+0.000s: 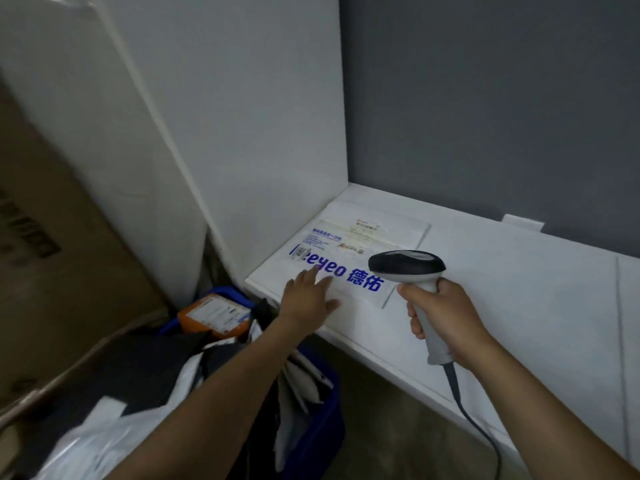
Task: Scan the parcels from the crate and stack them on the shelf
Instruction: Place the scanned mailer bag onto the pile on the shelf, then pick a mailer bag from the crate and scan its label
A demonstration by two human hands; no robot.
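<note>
A flat white parcel (pixel 360 258) with blue lettering and a shipping label lies on the white shelf (pixel 519 306), in its left corner. My left hand (pixel 306 297) rests on the parcel's near edge with fingers straight and spread. My right hand (pixel 441 313) grips the handle of a grey and black barcode scanner (pixel 408 268), whose head hovers over the parcel's right end. Below the shelf stands the blue crate (pixel 325 414), filled with dark and white bagged parcels, with an orange parcel (pixel 214 315) on top at the back.
A white side panel (pixel 263 116) walls the shelf's left end and a grey wall (pixel 502 98) backs it. A large cardboard box (pixel 52 271) leans at the left. The scanner's cable (pixel 474 420) hangs past the shelf front.
</note>
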